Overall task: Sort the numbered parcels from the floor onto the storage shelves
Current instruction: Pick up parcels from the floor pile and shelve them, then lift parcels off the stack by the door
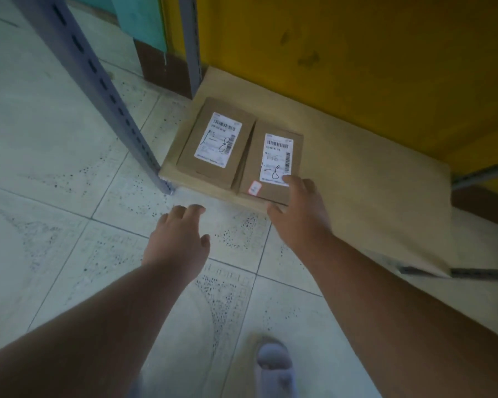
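right hand (296,208) grips near right corner of right parcel (270,165), likely squaring it on the shelf | left hand (179,239) relaxed, holding nothing, over floor (55,139) | left parcel (216,143) touching beside it, labels up, both marked 8, apparently grouped by number | shelf (357,173) low, paper-lined, holds only these two in view, at its near left corner by post (104,81)

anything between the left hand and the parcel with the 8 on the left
In the head view, only bare floor tile and the shelf's front edge lie between the left hand and the left parcel.
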{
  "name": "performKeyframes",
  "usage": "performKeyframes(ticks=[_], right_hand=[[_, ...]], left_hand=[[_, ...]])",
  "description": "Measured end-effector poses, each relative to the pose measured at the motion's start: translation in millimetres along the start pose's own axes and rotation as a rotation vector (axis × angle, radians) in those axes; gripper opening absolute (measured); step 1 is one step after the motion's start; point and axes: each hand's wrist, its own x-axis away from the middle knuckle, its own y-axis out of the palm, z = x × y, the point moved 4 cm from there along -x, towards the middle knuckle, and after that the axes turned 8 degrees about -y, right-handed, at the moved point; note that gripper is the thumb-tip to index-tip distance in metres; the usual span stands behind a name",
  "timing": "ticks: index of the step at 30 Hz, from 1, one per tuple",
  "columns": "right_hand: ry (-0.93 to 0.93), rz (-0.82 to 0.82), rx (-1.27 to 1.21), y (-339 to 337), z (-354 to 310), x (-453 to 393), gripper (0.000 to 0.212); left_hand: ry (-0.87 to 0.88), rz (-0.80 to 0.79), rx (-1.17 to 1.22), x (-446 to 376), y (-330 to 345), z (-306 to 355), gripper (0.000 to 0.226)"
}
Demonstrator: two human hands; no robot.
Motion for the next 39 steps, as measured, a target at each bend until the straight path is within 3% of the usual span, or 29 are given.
performKeyframes(ticks=[4,10,15,22,32,39], right_hand=[[-0.182,-0.016,0.029,-24.7,-66.6,49.4,0.056],[-0.42,-0.091,-0.043,-62.0,-225.2,129.8,0.055],[-0.605,-0.188,-0.043,-123.1,-386.8,196.8,0.056],[-0.878,-0.211,-0.098,-196.0,-602.9,257.1,0.053],[-1.068,-0.135,-0.147,-208.5,-819.2,162.1,0.054],[-1.191,-0.167,-0.18,-202.1,-1015.8,70.8,0.052]], left_hand=[[-0.047,0.022,0.037,58.1,-40.5,-21.4,0.054],[-0.179,0.068,0.096,163.1,-140.9,-93.9,0.052],[-0.331,0.158,0.233,260.5,-266.9,-164.0,0.05],[-0.403,0.307,0.268,361.6,-447.9,-251.8,0.047],[-0.506,0.451,0.327,278.1,-604.8,-351.9,0.048],[-0.66,0.527,0.386,194.3,-739.0,-460.7,0.05]])
